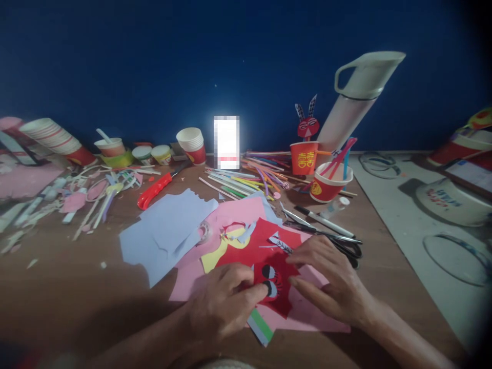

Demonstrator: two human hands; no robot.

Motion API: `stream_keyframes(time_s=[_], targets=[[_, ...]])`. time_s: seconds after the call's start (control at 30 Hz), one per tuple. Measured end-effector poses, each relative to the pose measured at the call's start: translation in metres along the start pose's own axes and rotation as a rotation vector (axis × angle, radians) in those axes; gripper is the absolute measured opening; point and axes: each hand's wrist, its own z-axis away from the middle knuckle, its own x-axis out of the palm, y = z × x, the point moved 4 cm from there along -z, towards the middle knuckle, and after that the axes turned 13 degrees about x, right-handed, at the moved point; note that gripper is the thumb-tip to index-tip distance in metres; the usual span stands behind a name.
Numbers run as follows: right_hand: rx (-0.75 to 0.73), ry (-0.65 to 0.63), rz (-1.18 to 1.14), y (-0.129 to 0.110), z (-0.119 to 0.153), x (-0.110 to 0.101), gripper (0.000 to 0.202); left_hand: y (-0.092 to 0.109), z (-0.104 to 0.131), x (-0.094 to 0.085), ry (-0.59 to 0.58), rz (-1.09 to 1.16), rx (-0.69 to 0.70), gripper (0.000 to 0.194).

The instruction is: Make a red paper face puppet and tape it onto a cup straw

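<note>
The red paper (282,302), with its two eyes, is lying between the hands, over the pink sheet (319,325). The left hand (226,297) is coming in from nine o'clock, its thumb resting on the paper and its fingers curling close; whether they are clamping it, I cannot tell. The right hand (326,277) is reaching in from three, thumb and fingers standing apart by the paper's edge.

Reckoning from the paper, a red cup (303,159) is standing between twelve and one, a red figure (308,125) rising above its rim. At one, another cup (326,190) is holding pink and blue sticks. At eleven, a cup stack (196,151) is standing; at ten, a small cup (111,149) is holding a pale stick. At two, a white tub (442,202) is sitting beyond the table's edge (400,246), which is running down past three. Brown tabletop (96,302) is stretching out towards nine, giving the left arm room
</note>
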Motion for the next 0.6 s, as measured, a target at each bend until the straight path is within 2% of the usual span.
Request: stream_keyframes(time_s=[0.13,0.23,0.33,0.4,0.5,0.6], targets=[[-0.007,-0.063,-0.033,-0.002,0.000,0.003,0.018,-0.005,-0.002,0.003,0.032,0.173,-0.154,0.027],[0.023,-0.045,-0.040,0.001,0.000,0.003,0.018,-0.015,-0.006,0.010,0.028,0.418,-0.382,0.018],[0.077,0.000,-0.045,0.009,0.001,0.003,0.016,-0.025,-0.004,0.021,-0.047,0.686,-0.644,0.012],[0.117,0.016,-0.056,0.015,0.000,0.004,0.014,-0.028,0.000,0.028,-0.123,0.809,-0.762,0.014],[0.170,0.016,-0.043,0.022,-0.001,0.006,0.010,-0.030,0.006,0.033,-0.209,0.798,-0.796,0.017],[0.198,0.019,-0.009,0.025,-0.002,0.006,0.008,-0.030,0.006,0.032,-0.215,0.637,-0.746,0.018]])
